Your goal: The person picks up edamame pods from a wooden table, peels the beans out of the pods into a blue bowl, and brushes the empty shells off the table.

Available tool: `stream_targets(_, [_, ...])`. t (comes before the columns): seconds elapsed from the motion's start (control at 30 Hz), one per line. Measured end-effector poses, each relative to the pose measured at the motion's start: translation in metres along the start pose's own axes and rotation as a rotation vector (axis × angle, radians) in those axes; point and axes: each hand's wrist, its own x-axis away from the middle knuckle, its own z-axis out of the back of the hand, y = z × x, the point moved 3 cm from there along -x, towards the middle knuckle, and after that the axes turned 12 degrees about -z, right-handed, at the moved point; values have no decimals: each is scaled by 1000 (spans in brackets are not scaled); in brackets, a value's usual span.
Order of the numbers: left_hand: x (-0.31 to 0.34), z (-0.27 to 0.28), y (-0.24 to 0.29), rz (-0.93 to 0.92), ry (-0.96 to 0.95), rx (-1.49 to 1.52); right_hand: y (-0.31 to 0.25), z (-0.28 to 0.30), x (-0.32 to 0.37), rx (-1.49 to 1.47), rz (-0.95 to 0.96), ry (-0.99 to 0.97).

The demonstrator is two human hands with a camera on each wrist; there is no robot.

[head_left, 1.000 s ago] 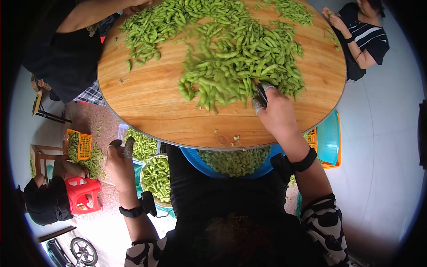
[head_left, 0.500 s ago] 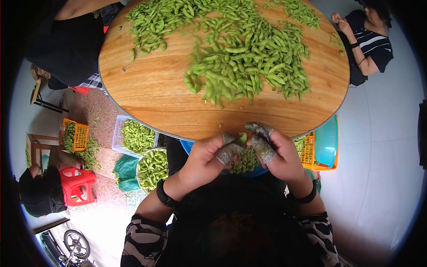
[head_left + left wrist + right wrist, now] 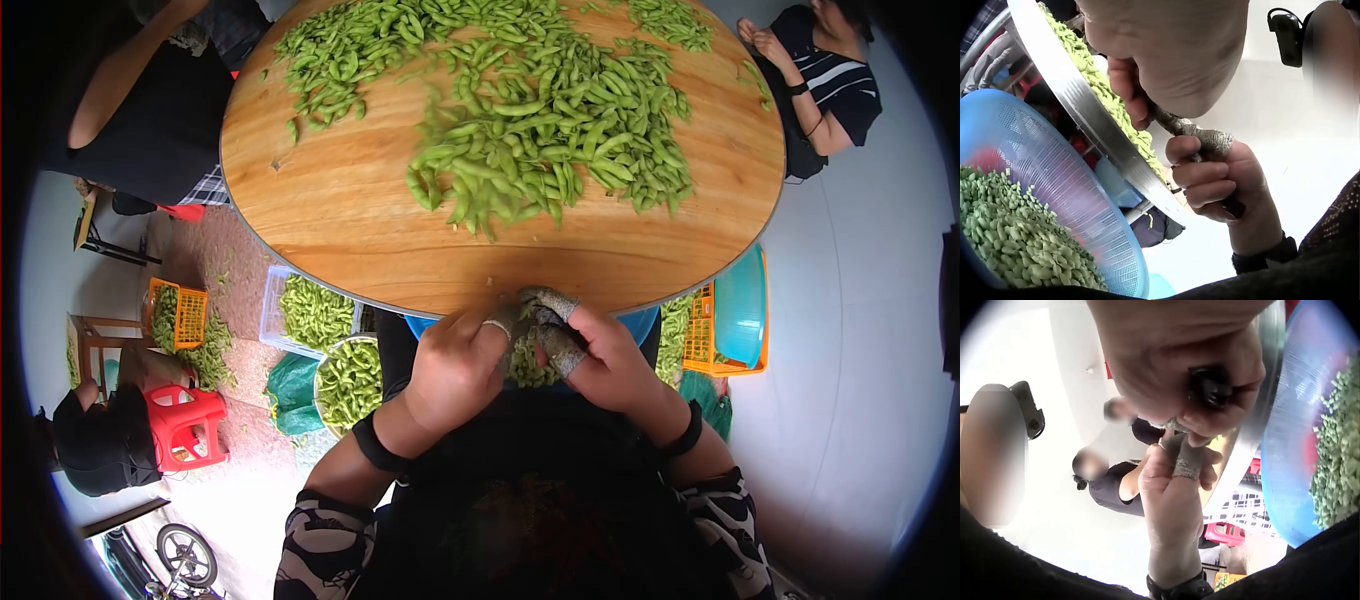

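1. Gripping a black handle (image 3: 1210, 387) in the right hand (image 3: 612, 365), with fingers curled round it.
2. Bending the fingers of the left hand (image 3: 455, 365) close to the right; not showing whether pinching anything, so impossible to tell.
3. Hovering over shelled beans (image 3: 1035, 250) in a blue basin (image 3: 1085, 194).
4. Facing green pods (image 3: 560, 130), lying heaped on the wooden table (image 3: 350, 225).

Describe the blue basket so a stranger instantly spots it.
In the head view, find the wooden table strewn with pods. Look below the middle of its near edge. The blue basket there holds shelled beans; the crate and bowl to its left hold pods.
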Motion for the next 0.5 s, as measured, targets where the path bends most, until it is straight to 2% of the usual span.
stream_targets(0.03, [4,-4,-6,2,15,85,0,0,1,-4,0,6])
stream_targets(0.1, [7,-1,-14,0,26,171,11,-4,1,-540,-353,-192])
stream_targets(0.13, [11,-2,-24,358,35,855,9,-2,1,-544,-353,-190])
stream_targets(0.17, [16,-8,-24,729,43,1533,4,-2,2,-689,-405,-307])
stream_targets(0.2, [15,-7,-22,732,42,1532,0,-4,3,-833,-456,-427])
stream_targets(0.37, [-2,3,-14,274,99,485,3,-4,0,-667,-506,-248])
stream_targets(0.4, [-1,4,-15,273,98,484,5,-4,0,-577,-491,-205])
stream_targets(0.47, [-1,8,-8,-117,-52,-121,9,-5,1,-493,-426,-189])
stream_targets(0.5, [-6,11,0,-155,-62,-139,9,-5,1,-407,-363,-173])
